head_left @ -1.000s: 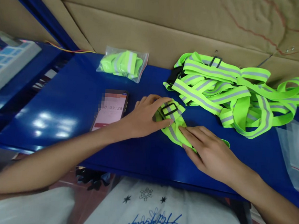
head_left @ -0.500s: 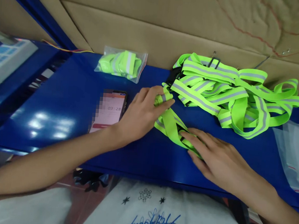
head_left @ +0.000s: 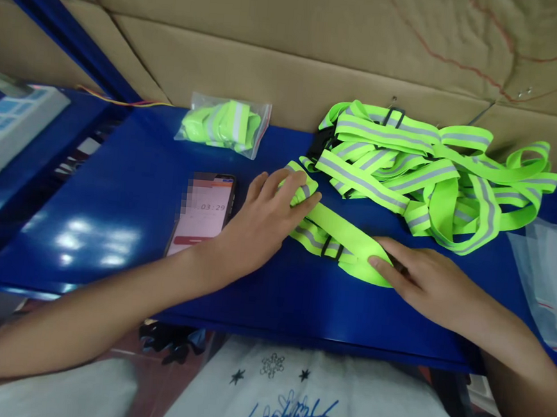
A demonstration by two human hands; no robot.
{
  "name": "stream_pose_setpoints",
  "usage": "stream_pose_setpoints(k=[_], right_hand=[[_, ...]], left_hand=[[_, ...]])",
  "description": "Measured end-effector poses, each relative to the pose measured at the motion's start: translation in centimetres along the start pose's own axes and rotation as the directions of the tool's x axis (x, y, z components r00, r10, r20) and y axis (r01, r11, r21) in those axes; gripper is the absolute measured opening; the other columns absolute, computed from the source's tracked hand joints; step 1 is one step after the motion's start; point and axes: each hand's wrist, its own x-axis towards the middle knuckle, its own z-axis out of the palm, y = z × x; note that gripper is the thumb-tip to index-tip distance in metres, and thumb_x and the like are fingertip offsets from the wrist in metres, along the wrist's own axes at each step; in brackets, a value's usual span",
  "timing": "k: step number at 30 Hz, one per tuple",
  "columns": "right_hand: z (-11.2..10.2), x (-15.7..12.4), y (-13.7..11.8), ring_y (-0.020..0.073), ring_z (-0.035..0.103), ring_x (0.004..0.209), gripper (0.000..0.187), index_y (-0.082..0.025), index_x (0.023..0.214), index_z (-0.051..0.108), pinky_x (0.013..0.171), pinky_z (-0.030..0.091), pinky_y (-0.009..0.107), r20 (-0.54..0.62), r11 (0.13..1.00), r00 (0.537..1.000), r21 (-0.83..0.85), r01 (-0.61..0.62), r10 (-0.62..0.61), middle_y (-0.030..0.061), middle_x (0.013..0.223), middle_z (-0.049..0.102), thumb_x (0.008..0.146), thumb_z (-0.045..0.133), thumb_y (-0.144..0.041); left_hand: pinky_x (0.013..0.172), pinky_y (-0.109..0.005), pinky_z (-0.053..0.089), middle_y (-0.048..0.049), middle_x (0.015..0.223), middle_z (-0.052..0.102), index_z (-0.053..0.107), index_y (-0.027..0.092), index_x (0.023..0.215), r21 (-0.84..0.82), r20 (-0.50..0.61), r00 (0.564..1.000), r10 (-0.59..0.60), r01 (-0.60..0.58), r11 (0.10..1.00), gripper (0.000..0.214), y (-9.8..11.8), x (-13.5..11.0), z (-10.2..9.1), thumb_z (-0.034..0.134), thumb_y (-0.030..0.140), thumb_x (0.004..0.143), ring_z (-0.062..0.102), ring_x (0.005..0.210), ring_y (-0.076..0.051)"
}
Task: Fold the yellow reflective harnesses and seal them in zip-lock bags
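Brown cardboard backing (head_left: 232, 57) fills the far side, and in front of it your blue table (head_left: 261, 303) runs left to right. Far right, there's a loose pile of yellow-green straps (head_left: 420, 176), striped silver; right of it and nearer you lie clear plastic bags (head_left: 555, 281).

Now your hands, centre table! Your left hand (head_left: 263, 220) has its fingers curled over a bunched end of the working strap (head_left: 346, 233), while your right hand (head_left: 431, 288) pinches the other end between thumb and fingers. That strap lies between them, nearer you than the pile, one plain length slanting over a striped one.

Far left of your hands sits a bagged strap (head_left: 222, 124), and nearer, just left of your left hand, a phone (head_left: 205, 222) showing a timer. Smallest of all, a black slider (head_left: 326, 245) on the striped length.

It looks like folding in hand: the next move seems to call for a firm left hold on that bunch, the right guiding the band flat, untwisted.
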Motion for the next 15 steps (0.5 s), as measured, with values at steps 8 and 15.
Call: stream_pose_setpoints(k=[8, 15], right_hand=[[0.2, 0.1, -2.4, 0.0253, 0.059, 0.134, 0.047, -0.022, 0.154, 0.046, 0.110, 0.052, 0.046, -0.131, 0.920, 0.912, -0.118, 0.374, -0.388, 0.0102, 0.148, 0.060, 0.107, 0.048, -0.029], [1.5, 0.8, -2.1, 0.0262, 0.069, 0.111, 0.054, -0.018, 0.158, 0.038, 0.092, 0.059, 0.044, -0.138, 0.918, 0.910, -0.122, 0.377, -0.392, 0.0143, 0.129, 0.069, 0.104, 0.047, -0.020]], left_hand=[[0.121, -0.052, 0.042, -0.0134, 0.150, 0.052, 0.035, 0.022, 0.152, -0.395, 0.042, 0.995, 0.095, -0.071, 0.916, 0.050, 0.6, -0.5, -0.8, 0.036, 0.013, 0.103, 0.046, 0.146, -0.025], [0.119, -0.050, 0.045, -0.0160, 0.154, 0.038, 0.046, 0.023, 0.140, -0.356, -0.150, 0.979, -0.137, 0.075, 0.932, 0.051, -0.1, 0.2, 0.2, 0.067, 0.023, 0.094, 0.046, 0.144, -0.031]])
